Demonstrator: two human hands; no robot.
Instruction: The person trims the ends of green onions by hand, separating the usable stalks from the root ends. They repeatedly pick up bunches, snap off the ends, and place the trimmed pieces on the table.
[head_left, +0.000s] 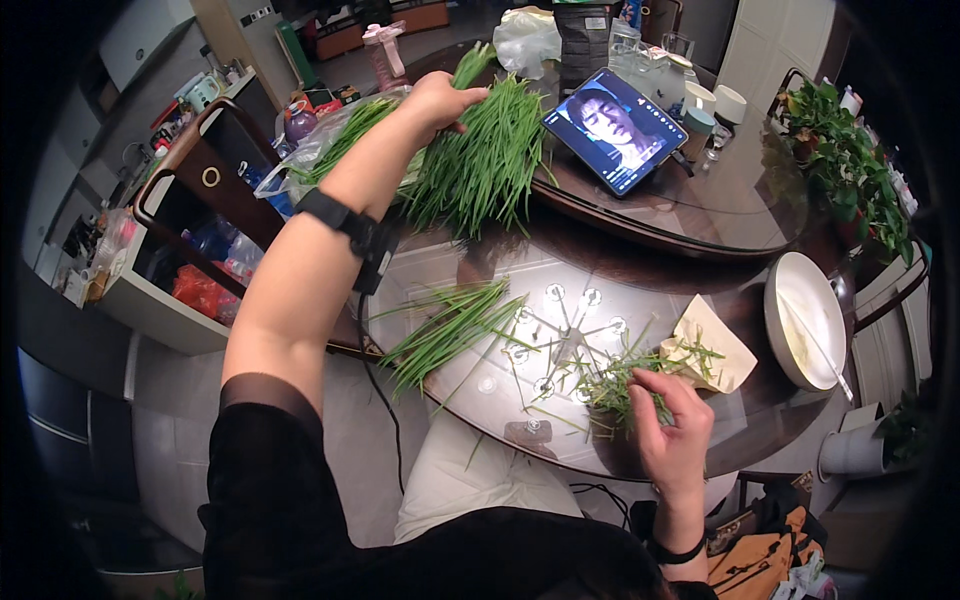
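Observation:
Reaching across the glass-topped table, my left hand (439, 105) is at the upper end of a big bunch of green garlic chives (487, 161); its fingers are partly hidden, so its hold cannot be told. My right hand (671, 424) is over a heap of short trimmed bits (619, 390) near the front edge, thumb and forefinger close together; whether a scrap is between them is unclear. A smaller loose bunch of chives (457, 326) lies between the two hands. More chives (352, 139) rest in a clear plastic bag at the back left.
Right of the heap lies a beige paper (716, 349) with green scraps on it. Beyond it, a white bowl (806, 322) holds a light-coloured stick. A lit tablet (615, 131) stands on the raised glass turntable (720, 217), near cups and jars. A wooden chair (225, 187) is at left.

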